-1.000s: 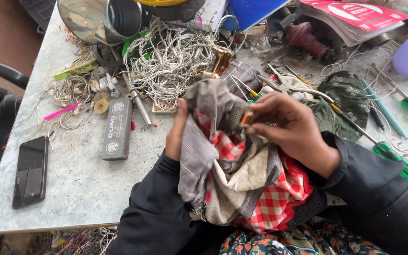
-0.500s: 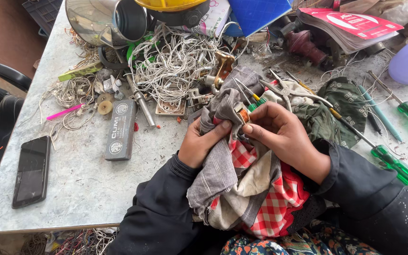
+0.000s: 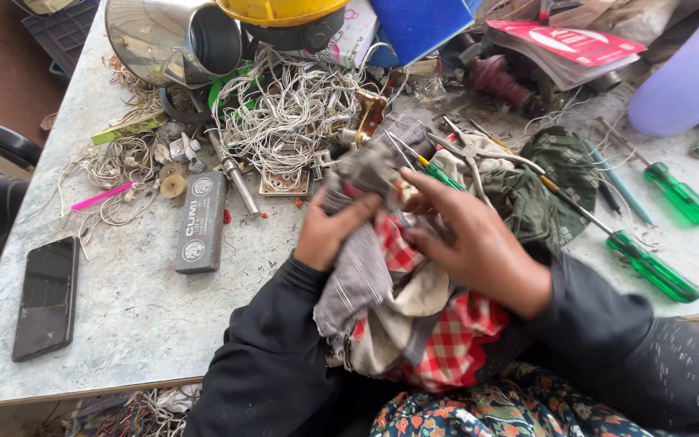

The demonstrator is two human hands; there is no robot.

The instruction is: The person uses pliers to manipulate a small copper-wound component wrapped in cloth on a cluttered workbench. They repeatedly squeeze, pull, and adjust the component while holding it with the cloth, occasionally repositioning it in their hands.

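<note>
Both hands work a bundle of grey, cream and red-checked cloth rags (image 3: 402,316) at the near edge of the grey table (image 3: 131,316). The left hand (image 3: 329,235) is closed on the grey fold; the right hand (image 3: 475,243) pinches the bundle's top. At ten o'clock lies a tangle of white wire (image 3: 293,113), at nine a black phone (image 3: 46,295), at three green-handled screwdrivers (image 3: 653,267).

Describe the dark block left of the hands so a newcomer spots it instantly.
On the grey worktable, look left of the left hand. The dark rectangular block lies flat below the tangle of white wire. Unlike the glossy phone farther left, it is thick, matte and bears round emblems.
</note>
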